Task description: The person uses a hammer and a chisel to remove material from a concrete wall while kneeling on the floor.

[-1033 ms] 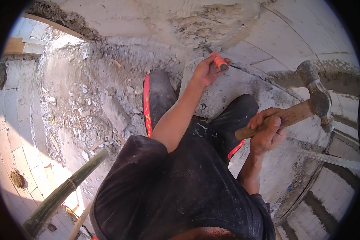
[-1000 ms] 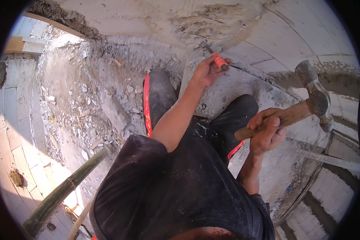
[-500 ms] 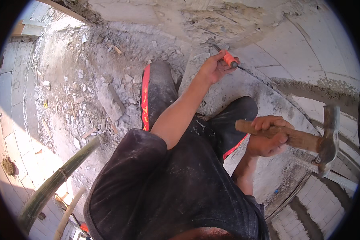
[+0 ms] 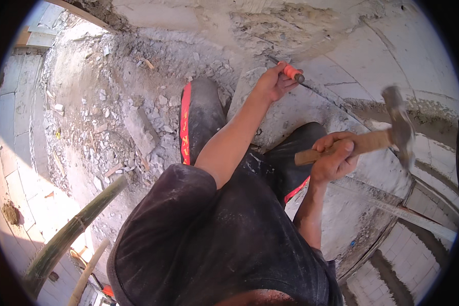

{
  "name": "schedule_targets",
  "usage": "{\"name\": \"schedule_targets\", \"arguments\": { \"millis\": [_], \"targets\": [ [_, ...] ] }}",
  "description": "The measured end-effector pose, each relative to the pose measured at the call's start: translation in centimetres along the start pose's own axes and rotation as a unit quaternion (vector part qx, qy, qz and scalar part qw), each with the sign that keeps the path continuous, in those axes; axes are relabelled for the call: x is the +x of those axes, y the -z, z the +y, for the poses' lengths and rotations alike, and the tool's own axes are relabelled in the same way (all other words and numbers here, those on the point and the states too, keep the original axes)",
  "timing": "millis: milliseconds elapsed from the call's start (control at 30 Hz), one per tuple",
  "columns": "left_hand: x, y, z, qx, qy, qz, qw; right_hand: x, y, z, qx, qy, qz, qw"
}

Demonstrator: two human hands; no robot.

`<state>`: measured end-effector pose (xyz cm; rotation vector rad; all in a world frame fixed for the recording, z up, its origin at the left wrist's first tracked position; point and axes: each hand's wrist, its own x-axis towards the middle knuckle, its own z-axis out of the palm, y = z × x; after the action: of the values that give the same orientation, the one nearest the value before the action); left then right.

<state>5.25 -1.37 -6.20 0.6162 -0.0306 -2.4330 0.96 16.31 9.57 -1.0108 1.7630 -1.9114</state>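
Note:
My left hand (image 4: 276, 84) is closed round a chisel (image 4: 291, 72) with an orange-red grip and a dark metal butt end. The chisel's thin shank points up and left toward the chipped, rough patch (image 4: 283, 33) at the foot of the wall; whether its tip touches there I cannot make out. In my right hand (image 4: 335, 155) is a hammer (image 4: 371, 143), gripped by its wooden handle. Its steel head stands to the right of the hand, apart from the chisel's butt, and is slightly smeared by motion.
Broken rubble (image 4: 143, 130) covers the floor on the left. A green bamboo pole (image 4: 74, 232) and a thinner pole (image 4: 89, 273) rise at the lower left. To the right stand block walls (image 4: 408, 255) with mortar bands, and a long pale straight strip (image 4: 418, 219) lies near them.
My right hand has raised the hammer, its head moving up and left toward the chisel. The left hand and chisel have shifted only slightly.

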Motion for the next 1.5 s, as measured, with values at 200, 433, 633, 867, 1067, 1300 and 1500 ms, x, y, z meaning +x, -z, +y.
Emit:
{"name": "schedule_targets", "arguments": {
  "millis": [200,433,633,867,1067,1300,1500],
  "targets": [
    [1.3,-1.8,-0.5,-0.004,-0.003,0.038,0.999,-0.7,0.0,7.8,-0.174,0.014,0.011,0.985],
    [1.8,-1.2,-0.7,-0.015,-0.001,0.054,0.998,1.6,1.0,-0.9,-0.067,-0.109,-0.006,0.992],
    [1.7,-3.4,-0.9,-0.015,0.006,0.052,0.999,0.5,1.0,7.3,-0.173,0.116,0.079,0.975],
    [1.3,-2.2,-1.1,0.006,0.001,0.092,0.996,-0.1,2.1,1.8,-0.109,-0.172,-0.032,0.978],
    [2.0,-2.5,-0.6,-0.019,0.006,0.085,0.996,2.3,0.3,-0.6,0.086,0.054,0.139,0.985],
    [2.2,-1.4,-0.3,-0.001,0.01,0.094,0.996,0.1,0.9,3.8,-0.111,-0.281,-0.027,0.953],
    [2.4,-0.5,-0.1,-0.015,0.004,0.066,0.998,1.9,1.0,-2.7,0.039,-0.001,0.093,0.995]
  ]
}}
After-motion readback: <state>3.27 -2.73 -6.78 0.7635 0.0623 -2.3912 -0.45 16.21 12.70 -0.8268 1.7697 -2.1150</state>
